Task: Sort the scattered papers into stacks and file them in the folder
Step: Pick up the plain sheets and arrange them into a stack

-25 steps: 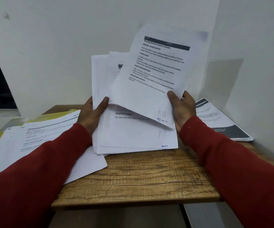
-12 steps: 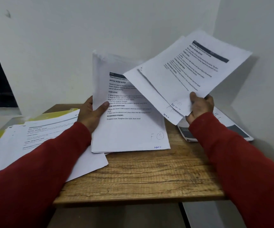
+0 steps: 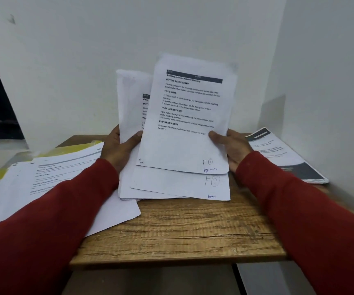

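Two hands, left hand (image 3: pixel 119 149) and right hand (image 3: pixel 233 149), grip perhaps several white printed sheets (image 3: pixel 184 133) upright above the wooden table (image 3: pixel 182 235).

White sheets (image 3: pixel 184 128) printed with black text and a dark header bar are being held up; blue and grey handwriting is being shown at their lower right corners. Red sleeves (image 3: pixel 299 209) are being worn. A brown wood-grain pattern is being displayed by the surface (image 3: pixel 182 235). At the left, white papers (image 3: pixel 50 179) with grey print are being backed by a yellow-green folder (image 3: pixel 74 149). At the far right, a white booklet (image 3: pixel 282 158) with dark bands is being shown. White walls (image 3: pixel 86 60) are being seen behind.
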Demonstrator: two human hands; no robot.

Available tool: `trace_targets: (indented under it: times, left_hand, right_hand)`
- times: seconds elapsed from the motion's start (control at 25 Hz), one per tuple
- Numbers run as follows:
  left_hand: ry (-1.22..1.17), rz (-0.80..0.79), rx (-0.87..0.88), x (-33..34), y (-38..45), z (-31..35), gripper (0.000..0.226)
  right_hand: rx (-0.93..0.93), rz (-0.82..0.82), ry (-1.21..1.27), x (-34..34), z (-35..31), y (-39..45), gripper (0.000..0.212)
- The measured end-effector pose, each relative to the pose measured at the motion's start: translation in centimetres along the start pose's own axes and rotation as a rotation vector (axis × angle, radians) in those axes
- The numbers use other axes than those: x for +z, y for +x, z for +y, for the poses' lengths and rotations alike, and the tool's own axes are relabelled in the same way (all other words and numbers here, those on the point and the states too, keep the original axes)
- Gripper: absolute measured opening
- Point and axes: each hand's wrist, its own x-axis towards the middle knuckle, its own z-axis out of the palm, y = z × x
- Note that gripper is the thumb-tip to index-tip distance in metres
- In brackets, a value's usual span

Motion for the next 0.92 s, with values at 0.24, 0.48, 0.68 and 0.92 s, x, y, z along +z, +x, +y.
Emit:
trace_targets:
  times: [0.24, 0.48, 0.68, 0.92]
  left_hand:
    - [0.020, 0.024, -0.050, -0.5, 0.2, 0.2, 0.042]
    - [-0.098, -0.020, -0.102, -0.1, 0.0, 0.0, 0.036]
    - [-0.147, -0.085, -0.135, 0.2, 0.1, -0.4, 0.029]
    - [-0.206, -0.044, -0.160, -0.2, 0.2, -0.2, 0.033]
  right_hand:
    - [-0.032, -0.052, 0.030, 0.1, -0.3, 0.1, 0.036]
    - [-0.037, 0.018, 0.080, 0.2, -0.7, -0.2, 0.030]
    - [-0.077, 0.113, 0.092, -0.1, -1.1, 0.1, 0.033]
    - [-0.074, 0.064, 0.114, 0.0, -0.8, 0.0, 0.032]
